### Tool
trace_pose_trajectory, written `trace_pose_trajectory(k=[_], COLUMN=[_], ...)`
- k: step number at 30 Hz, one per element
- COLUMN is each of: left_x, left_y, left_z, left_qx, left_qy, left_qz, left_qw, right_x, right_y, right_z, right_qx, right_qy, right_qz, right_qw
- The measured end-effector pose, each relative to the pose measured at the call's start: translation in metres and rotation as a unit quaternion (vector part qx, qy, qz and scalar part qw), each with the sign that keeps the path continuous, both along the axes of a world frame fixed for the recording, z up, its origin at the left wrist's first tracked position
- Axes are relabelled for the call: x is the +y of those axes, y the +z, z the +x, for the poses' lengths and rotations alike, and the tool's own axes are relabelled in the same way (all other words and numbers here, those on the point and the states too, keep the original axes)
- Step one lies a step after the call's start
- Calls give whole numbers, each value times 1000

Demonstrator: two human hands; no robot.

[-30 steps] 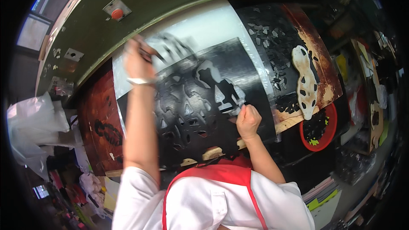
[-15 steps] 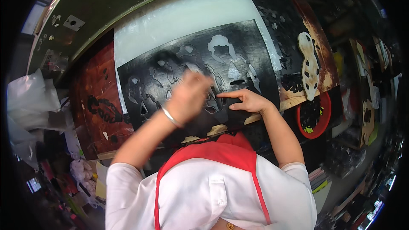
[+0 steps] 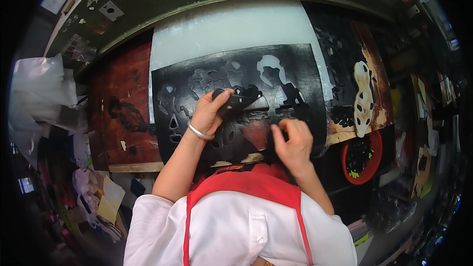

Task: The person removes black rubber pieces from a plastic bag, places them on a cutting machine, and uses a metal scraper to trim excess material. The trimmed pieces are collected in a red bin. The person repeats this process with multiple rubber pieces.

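Observation:
A black sheet full of cut-out holes lies over a white board in front of me. My left hand, a silver bangle on its wrist, grips a black block-shaped tool pressed on the middle of the sheet. My right hand is curled at the sheet's near edge, thumb and fingers pinching the black material just right of the tool. A reddish patch shows through a hole between the two hands. My red apron and white shirt fill the lower part of the view.
A dark brown stained board lies left of the sheet. On the right, another worn board carries a white cut-out shape. A red bowl with black scraps sits at the near right. White plastic bags hang at the far left.
My left hand came down from the sheet's upper left to its middle, now gripping the black tool. My right hand shifted slightly lower and to the right along the near edge.

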State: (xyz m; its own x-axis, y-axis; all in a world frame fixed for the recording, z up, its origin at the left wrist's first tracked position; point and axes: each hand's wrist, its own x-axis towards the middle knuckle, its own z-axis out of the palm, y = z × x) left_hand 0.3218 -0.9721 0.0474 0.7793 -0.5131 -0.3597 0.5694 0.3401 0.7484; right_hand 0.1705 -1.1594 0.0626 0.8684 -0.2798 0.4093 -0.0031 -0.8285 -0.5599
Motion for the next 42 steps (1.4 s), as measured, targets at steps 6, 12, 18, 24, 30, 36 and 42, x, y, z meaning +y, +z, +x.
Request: trace_pose_trajectory(k=[6,12,18,24,30,36,42], left_x=[-23,-11,57,81,69,66,75], left_y=[-11,46,189,242,109,-12,1], left_z=[-35,57,170,152,35,-79,-37], left_qx=[-74,-128,-362,-524,-695,-726,-133], left_qy=[-91,201,254,223,6,-141,102], left_qz=[60,44,19,164,357,279,148], left_qw=[991,970,897,805,624,612,975], right_x=[51,38,19,17,24,28,41], right_y=[-35,-77,-77,-40,-52,-56,11], right_z=[46,33,21,12,34,38,13], right_qx=[17,-35,36,217,340,307,309], right_qy=[-36,-118,-59,189,292,307,230], right_qz=[173,251,302,498,561,610,198], right_qw=[984,960,951,818,696,663,901])
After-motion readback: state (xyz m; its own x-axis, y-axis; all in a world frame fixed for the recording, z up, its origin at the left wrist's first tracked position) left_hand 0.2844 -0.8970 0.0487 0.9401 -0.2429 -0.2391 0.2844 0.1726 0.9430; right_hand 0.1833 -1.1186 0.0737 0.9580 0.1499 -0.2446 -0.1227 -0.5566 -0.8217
